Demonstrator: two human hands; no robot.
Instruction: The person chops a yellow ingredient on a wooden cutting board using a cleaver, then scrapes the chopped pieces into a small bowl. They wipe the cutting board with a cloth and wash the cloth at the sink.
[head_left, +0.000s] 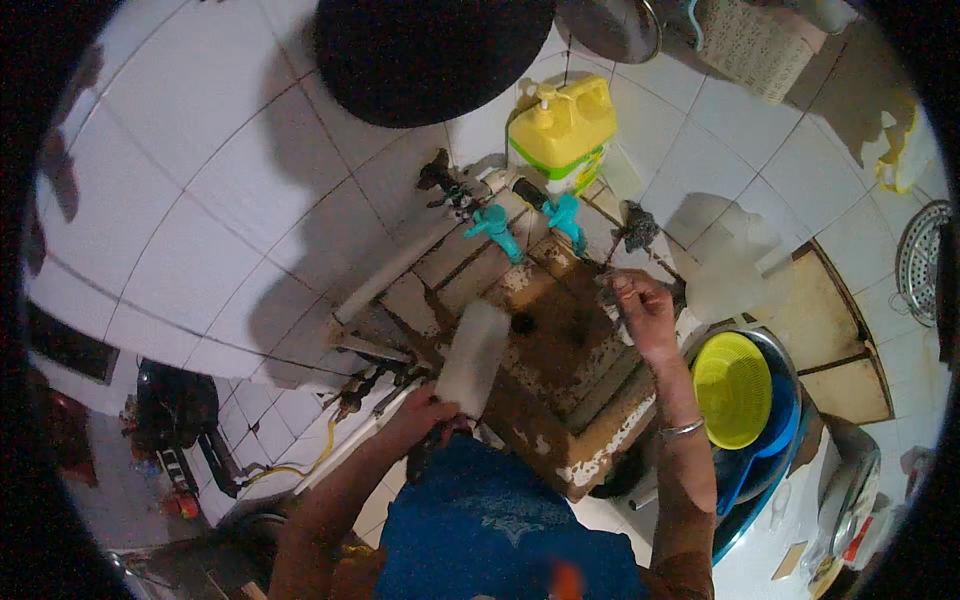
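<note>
My left hand (420, 414) is closed around the handle end of a cleaver (474, 360). Its broad, pale rectangular blade points away from me over the left edge of the sink. My right hand (643, 311) is above the sink's right rim, thumb and fingers drawn together. Something greyish lies by those fingertips, but I cannot tell whether they hold it. Below both hands is a stained brown tiled sink (592, 450) with a dark drain hole. Two turquoise taps, the left tap (499, 231) and the right tap (566, 219), stand at its far corner.
A yellow pump jug (562, 124) and a dark scouring pad (640, 226) sit behind the sink. To the right, a yellow plastic colander (731, 390) rests in stacked basins. A translucent plastic vessel (724, 262) stands behind them. A large black round thing (435, 60) blocks the top.
</note>
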